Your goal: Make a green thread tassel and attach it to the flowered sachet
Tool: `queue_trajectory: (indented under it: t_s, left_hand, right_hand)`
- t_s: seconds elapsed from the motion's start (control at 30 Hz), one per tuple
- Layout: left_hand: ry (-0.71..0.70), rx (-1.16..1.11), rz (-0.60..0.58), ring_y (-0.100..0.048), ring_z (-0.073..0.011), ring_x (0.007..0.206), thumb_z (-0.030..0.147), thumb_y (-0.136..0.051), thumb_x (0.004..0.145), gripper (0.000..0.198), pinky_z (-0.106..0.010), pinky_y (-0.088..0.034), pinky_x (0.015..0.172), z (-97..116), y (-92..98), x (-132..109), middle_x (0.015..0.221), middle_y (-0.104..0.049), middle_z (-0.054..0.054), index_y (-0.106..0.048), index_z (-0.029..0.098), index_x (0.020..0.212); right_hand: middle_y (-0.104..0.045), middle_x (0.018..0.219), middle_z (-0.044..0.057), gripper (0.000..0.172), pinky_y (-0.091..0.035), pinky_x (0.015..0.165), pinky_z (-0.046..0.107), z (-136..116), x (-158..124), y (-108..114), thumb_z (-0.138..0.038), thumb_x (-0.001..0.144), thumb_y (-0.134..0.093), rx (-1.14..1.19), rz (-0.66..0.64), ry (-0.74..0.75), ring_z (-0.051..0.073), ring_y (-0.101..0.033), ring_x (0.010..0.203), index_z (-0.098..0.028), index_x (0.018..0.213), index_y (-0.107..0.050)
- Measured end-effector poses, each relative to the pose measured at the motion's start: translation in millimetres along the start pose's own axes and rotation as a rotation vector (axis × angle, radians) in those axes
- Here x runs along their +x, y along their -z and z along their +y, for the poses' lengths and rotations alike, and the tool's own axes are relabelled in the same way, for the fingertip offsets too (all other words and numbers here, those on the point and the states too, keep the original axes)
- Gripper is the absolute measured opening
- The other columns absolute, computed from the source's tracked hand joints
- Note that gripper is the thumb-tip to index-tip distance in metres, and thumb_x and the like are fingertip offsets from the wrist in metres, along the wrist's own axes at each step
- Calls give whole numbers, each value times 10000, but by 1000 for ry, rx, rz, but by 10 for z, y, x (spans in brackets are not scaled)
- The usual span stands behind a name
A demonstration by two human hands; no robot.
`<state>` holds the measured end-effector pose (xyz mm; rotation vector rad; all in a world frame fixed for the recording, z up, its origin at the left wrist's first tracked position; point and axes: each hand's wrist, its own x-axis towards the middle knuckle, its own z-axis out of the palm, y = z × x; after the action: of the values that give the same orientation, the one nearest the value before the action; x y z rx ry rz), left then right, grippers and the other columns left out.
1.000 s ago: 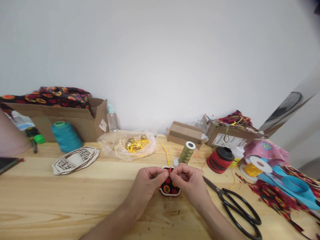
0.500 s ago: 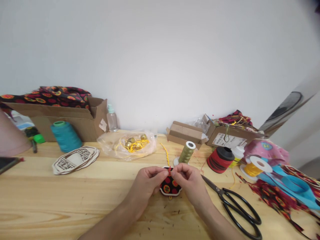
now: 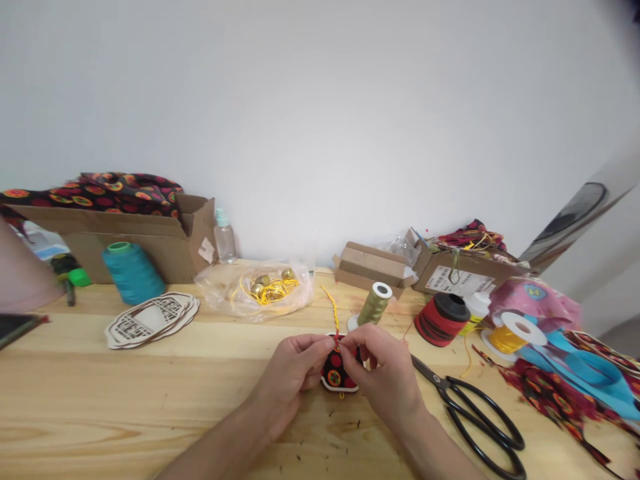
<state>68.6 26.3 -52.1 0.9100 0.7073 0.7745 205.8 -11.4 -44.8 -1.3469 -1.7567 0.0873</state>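
Note:
A small black patterned fabric piece [image 3: 336, 373] with a pale rim lies on the table between my hands. From its top edge a yellow cord [image 3: 330, 303] runs away from me, and a bit of red cord shows at its base. My left hand [image 3: 299, 365] pinches at the red cord from the left, thumb against forefinger. My right hand [image 3: 383, 363] comes in from the right, its thumb and forefinger pinched at the same spot and covering part of the fabric. A small yellow loop [image 3: 342, 395] sticks out at the near edge.
Black-handled scissors [image 3: 480, 413] lie close to my right forearm. An olive thread spool [image 3: 375, 303] stands just behind my right hand. Farther back are a plastic bag [image 3: 215, 287] with bells, a red cord spool [image 3: 440, 320], wooden cut-outs [image 3: 145, 327] and a teal thread cone [image 3: 133, 273].
My right hand has shifted slightly left over the fabric piece, its fingers now overlapping more of it. My left hand stays nearly where it was.

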Motion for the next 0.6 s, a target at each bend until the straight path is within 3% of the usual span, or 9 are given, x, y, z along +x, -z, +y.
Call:
queue_trajectory:
  t_s: [0.6]
  left_hand:
    - [-24,25,25,-141,-28,430,335,-659,648,243,-188,-62,399,-17,12,21,459,-362,63,-654,92,650]
  right_hand:
    - [-546,605,11,98,-402,548,246,4,10,-33,-128,705,-528,34,24,23,137,-510,598,-190,681,-600]
